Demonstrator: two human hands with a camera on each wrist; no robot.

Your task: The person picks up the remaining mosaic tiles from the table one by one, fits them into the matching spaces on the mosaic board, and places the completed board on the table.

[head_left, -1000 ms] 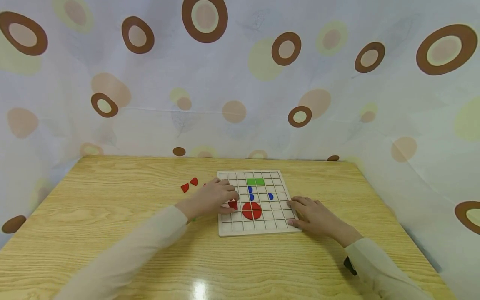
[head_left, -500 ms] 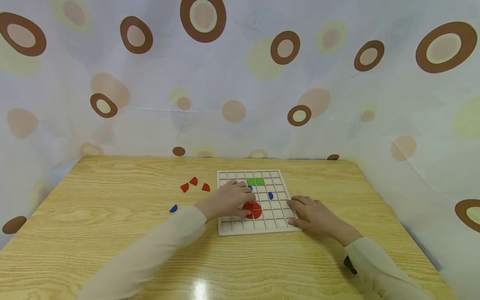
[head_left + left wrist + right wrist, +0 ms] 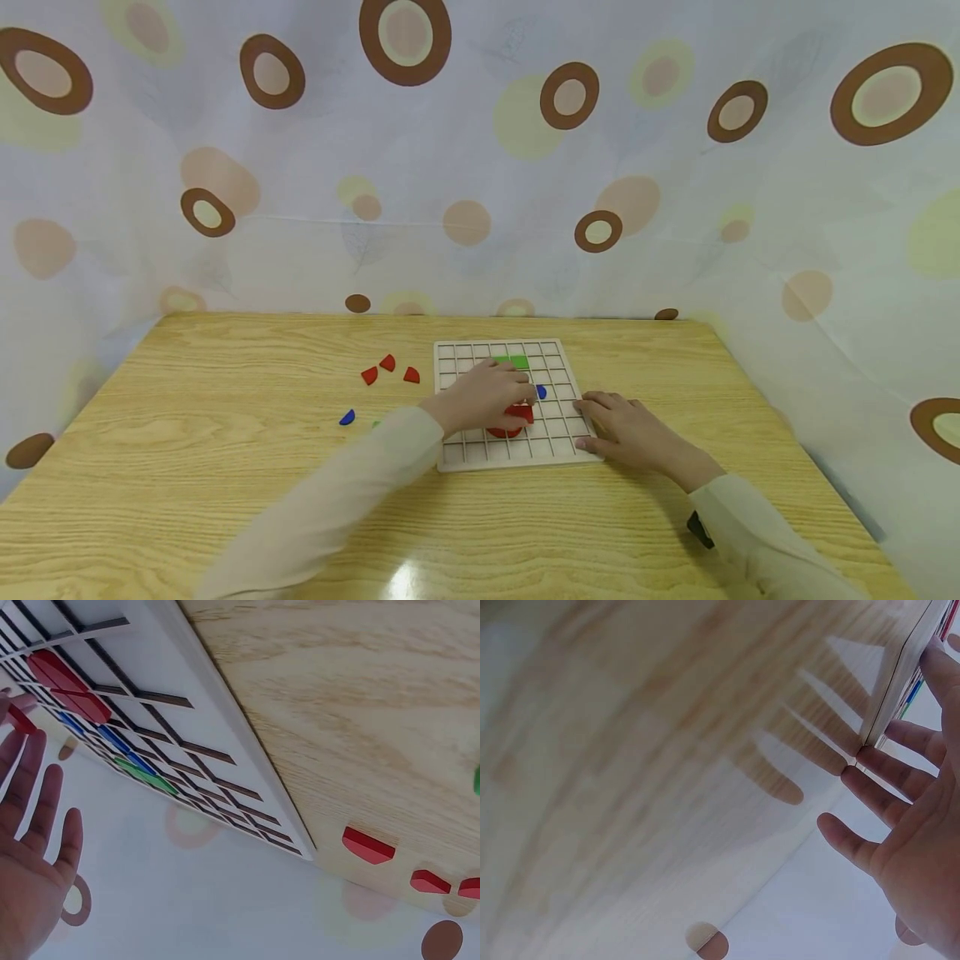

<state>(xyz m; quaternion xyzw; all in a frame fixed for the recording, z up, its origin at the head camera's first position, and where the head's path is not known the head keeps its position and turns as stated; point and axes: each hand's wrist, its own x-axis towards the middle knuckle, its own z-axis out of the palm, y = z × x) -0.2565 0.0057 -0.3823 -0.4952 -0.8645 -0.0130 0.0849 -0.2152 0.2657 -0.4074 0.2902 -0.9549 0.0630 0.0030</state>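
My left hand is over the white grid board. Between its thumb and fingertips it pinches a red quarter-circle piece, held above the board. Beneath that hand lies a red disc of quarter pieces, mostly covered in the head view. Blue pieces and a green strip sit in the grid further back. One blue half-round piece lies just right of the left fingertips. My right hand rests with extended fingers against the board's right edge.
Left of the board lie red quarter pieces, a blue half-round piece and a green piece, mostly behind the left sleeve. A patterned cloth hangs behind the wooden table. A black object shows under the right wrist.
My left hand has moved rightward across the board from its left side, carrying the red quarter-circle piece over the red disc. The right hand stays at the board's edge.
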